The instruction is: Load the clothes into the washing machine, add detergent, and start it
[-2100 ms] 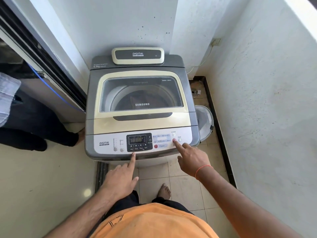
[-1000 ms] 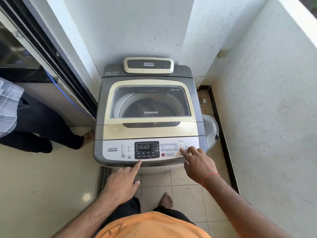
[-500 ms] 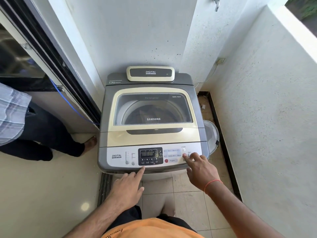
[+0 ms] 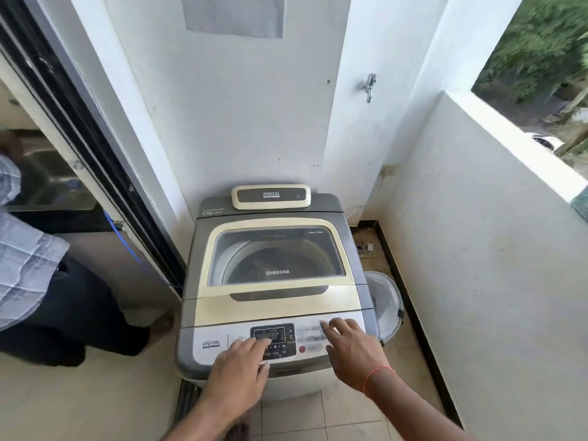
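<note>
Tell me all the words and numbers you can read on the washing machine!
"DIGITAL": cream box on top at the back.
"6.2kg": grey top, back left.
"SAMSUNG": lid window.
"DIGITAL": control panel, left end.
Faint lettering at the window's top edge, display digits and button labels: too blurred to read.

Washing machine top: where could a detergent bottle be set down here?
The flat cream strip between the lid window and the control panel is bare. The panel is crowded: left hand and right hand are over it.

One head view, from my head, facing forward and down; washing machine (image 4: 273, 281) near, walled corner behind.
</note>
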